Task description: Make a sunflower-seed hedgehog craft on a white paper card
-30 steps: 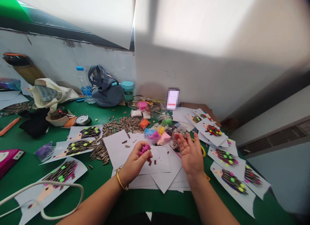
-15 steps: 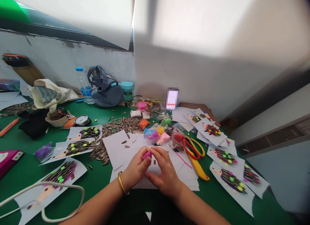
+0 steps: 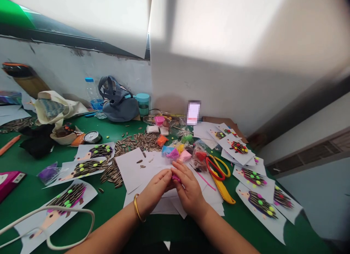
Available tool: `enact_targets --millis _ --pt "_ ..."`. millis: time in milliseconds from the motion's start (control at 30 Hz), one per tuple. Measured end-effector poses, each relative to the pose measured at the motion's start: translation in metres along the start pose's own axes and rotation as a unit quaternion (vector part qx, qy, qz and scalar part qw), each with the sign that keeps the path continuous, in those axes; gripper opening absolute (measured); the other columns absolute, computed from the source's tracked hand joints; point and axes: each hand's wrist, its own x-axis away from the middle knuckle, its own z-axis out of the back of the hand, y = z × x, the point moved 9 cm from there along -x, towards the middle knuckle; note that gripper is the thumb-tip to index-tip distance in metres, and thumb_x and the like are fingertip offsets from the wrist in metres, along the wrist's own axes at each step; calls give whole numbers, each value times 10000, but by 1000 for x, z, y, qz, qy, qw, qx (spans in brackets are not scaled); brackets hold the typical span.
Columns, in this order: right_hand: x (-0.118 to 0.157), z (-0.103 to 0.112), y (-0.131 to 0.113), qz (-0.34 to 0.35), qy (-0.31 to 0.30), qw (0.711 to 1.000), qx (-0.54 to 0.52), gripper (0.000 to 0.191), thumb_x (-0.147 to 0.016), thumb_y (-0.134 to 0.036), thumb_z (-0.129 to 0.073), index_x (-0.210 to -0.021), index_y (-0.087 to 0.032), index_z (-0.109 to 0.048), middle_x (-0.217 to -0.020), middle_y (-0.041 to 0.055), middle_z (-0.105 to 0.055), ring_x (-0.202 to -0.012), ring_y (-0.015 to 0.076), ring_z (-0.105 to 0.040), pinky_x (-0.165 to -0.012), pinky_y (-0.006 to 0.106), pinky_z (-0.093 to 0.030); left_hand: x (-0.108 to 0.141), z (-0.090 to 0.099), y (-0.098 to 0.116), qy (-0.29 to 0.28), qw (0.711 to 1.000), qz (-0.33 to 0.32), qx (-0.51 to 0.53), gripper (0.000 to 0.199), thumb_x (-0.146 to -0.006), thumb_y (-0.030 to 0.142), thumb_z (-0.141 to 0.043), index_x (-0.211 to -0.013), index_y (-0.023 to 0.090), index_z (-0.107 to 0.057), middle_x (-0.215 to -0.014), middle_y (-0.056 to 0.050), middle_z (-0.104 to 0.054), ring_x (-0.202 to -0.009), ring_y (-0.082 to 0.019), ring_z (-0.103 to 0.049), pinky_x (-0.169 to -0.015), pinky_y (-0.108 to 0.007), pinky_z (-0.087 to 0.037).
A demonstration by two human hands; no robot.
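Note:
Both hands meet over white paper sheets, with a lump of magenta modelling clay between them. My left hand, a gold bangle at its wrist, is cupped with its fingers pressed against the clay. My right hand closes on the lump from the other side, its fingers together and pointing up and away. Most of the clay is hidden by the fingers. Just left of the hands, a few sunflower seeds lie on the paper. Beyond them are bagged coloured clays, including a pink pack.
Red-and-yellow scissors and a yellow utility knife lie right of the paper. Hedgehog pictures flank it, such as one at right. A seed pile spreads behind. A white cable loops at front left.
My right hand has closed in against my left, its fingers drawn together. The magenta clay has shifted from my left fingertips to between both hands.

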Motion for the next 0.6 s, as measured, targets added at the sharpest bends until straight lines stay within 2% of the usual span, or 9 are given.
enact_targets --millis 100,200,300,333,367,400,433,533,600 --pt "3 -10 -21 66 -28 993 92 528 -995 -261 -371 -1508 -159 -297 -1547 141 -347 -1467 308 -225 -1154 580 -286 4 -14 13 -19 996 -5 88 533 -896 598 -520 -1281 237 -598 -1342 -111 -595 -1293 -273 -487 -1123 -437 -314" --pt "8 -19 -53 142 -43 984 99 760 -983 -575 -263 -1538 -64 -170 -1585 191 -234 -1472 358 -176 -1159 584 -268 2 -25 17 -40 977 53 203 796 -860 777 -294 -1334 202 -573 -1435 -133 -521 -1410 -302 -359 -1185 -467 -193" --pt "11 -28 -90 241 -85 962 99 822 -953 -668 -232 -1555 -118 -130 -1575 117 -297 -1469 299 -223 -1197 523 -239 -6 -31 5 -41 970 90 221 799 -843 795 -297 -1315 226 -600 -1420 -95 -544 -1441 -290 -312 -1184 -465 -169" --pt "10 -31 -96 263 -102 953 112 806 -946 -676 -262 -1555 -159 -156 -1569 73 -322 -1468 273 -238 -1215 491 -212 -7 -34 -5 -39 972 113 204 743 -844 779 -336 -1286 256 -624 -1385 -75 -577 -1439 -305 -315 -1172 -496 -183" --pt "6 -29 -99 273 -106 948 125 797 -941 -686 -262 -1552 -180 -180 -1567 47 -329 -1469 255 -238 -1231 459 -181 -7 -34 -9 -21 977 94 192 657 -868 731 -368 -1292 296 -617 -1363 -53 -597 -1439 -309 -313 -1164 -520 -197" --pt "0 -25 -95 262 -99 950 138 783 -942 -690 -238 -1549 -198 -200 -1571 32 -320 -1473 246 -227 -1241 441 -144 -6 -37 -10 -10 979 68 191 571 -887 682 -394 -1329 366 -571 -1387 5 -578 -1458 -275 -280 -1178 -502 -193" --pt "-9 -16 -86 229 -72 959 152 786 -938 -702 -176 -1549 -209 -206 -1582 33 -295 -1479 261 -198 -1242 470 -99 -3 -41 -11 -8 980 53 192 519 -901 632 -424 -1357 407 -528 -1423 46 -544 -1470 -251 -251 -1190 -482 -188" --pt "-27 11 -45 86 10 979 182 767 -971 -637 -129 -1558 -144 -144 -1613 112 -183 -1489 316 -115 -1211 564 -113 8 -54 3 -35 978 28 202 500 -922 410 -510 -1411 309 -494 -1515 -6 -441 -1472 -251 -245 -1209 -433 -177" --pt "-24 10 -38 77 -6 977 199 675 -1007 -522 -229 -1561 -150 -123 -1612 120 -182 -1488 323 -116 -1192 595 -148 8 -55 16 -60 965 43 253 499 -969 450 -407 -1405 231 -508 -1515 -64 -440 -1462 -241 -273 -1215 -422 -144"
